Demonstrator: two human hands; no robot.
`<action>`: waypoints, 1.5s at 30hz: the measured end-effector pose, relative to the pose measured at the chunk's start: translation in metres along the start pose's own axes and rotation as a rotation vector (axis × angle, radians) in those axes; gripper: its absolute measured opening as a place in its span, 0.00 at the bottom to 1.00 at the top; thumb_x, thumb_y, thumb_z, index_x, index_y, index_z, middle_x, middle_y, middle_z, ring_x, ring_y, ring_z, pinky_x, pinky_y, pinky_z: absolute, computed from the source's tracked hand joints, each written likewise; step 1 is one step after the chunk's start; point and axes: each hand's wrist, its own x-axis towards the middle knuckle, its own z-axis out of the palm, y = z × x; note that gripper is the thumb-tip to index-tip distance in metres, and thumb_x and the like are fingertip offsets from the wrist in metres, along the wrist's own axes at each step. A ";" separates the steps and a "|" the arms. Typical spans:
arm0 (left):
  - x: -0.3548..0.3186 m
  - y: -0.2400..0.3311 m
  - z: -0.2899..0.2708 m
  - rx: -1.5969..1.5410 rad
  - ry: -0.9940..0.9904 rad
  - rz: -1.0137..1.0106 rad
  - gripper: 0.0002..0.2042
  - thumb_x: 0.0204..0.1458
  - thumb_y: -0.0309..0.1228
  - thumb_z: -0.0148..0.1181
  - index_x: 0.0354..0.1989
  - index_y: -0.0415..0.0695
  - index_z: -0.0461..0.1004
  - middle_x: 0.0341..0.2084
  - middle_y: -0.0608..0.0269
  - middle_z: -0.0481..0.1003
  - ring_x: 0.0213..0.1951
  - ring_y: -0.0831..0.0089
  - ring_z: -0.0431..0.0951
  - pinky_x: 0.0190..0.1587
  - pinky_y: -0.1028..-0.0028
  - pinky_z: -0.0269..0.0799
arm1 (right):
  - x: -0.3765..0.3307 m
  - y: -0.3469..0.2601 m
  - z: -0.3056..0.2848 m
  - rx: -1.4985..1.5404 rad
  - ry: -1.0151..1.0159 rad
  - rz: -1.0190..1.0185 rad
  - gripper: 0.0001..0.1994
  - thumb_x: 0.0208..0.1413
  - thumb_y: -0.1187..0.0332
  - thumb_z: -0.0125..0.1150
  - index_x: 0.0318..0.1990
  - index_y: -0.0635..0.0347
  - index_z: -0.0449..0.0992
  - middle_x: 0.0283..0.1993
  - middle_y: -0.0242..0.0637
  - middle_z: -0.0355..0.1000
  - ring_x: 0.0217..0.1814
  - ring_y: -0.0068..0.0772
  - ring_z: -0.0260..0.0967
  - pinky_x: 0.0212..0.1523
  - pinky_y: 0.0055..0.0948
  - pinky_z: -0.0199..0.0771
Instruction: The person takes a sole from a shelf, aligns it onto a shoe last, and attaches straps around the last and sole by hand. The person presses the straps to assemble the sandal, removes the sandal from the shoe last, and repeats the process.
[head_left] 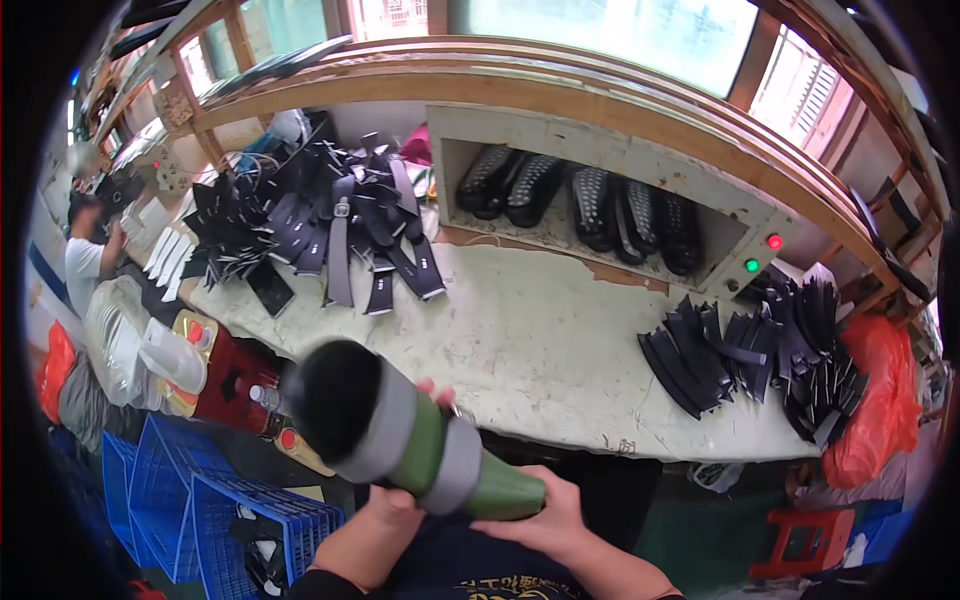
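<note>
Low in front of me, both hands hold a green shoe last [500, 487] wrapped with grey straps [452, 462]. Its thick black end [335, 400] tilts up to the left, and a small metal piece, perhaps a buckle, shows at its far side. My left hand [400, 508] is closed round the strapped middle, its thumb on the near side and fingertips showing beyond. At the narrow green tip, my right hand [548, 510] is closed, with part of its fingers hidden underneath.
Ahead stands a pale-covered workbench [520, 340]. On it are a pile of dark straps [300, 220], more dark strips [720, 350] and a box with black shoe lasts [590, 210]. Blue crates [200, 500], a red stool [800, 540] and a co-worker [85, 250] are around.
</note>
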 end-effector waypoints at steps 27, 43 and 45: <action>-0.035 -0.066 0.009 -0.082 -0.197 -0.749 0.42 0.60 0.65 0.41 0.71 0.40 0.52 0.65 0.49 0.62 0.63 0.59 0.66 0.64 0.62 0.59 | -0.037 0.035 -0.013 1.242 -0.046 0.456 0.15 0.63 0.55 0.53 0.46 0.58 0.71 0.30 0.34 0.68 0.23 0.28 0.63 0.28 0.30 0.62; -0.052 -0.038 0.010 0.839 -0.451 -0.306 0.15 0.53 0.39 0.65 0.35 0.41 0.70 0.29 0.61 0.72 0.32 0.64 0.72 0.39 0.68 0.69 | -0.021 0.047 -0.008 1.577 -0.125 0.659 0.14 0.64 0.57 0.48 0.40 0.59 0.71 0.26 0.38 0.69 0.17 0.26 0.59 0.19 0.22 0.60; -0.053 -0.040 0.008 0.841 -0.476 -0.279 0.15 0.52 0.40 0.66 0.34 0.42 0.70 0.29 0.61 0.72 0.30 0.64 0.70 0.39 0.68 0.68 | -0.024 0.049 -0.007 1.569 -0.128 0.660 0.15 0.63 0.57 0.49 0.40 0.60 0.71 0.27 0.39 0.69 0.16 0.27 0.60 0.18 0.21 0.60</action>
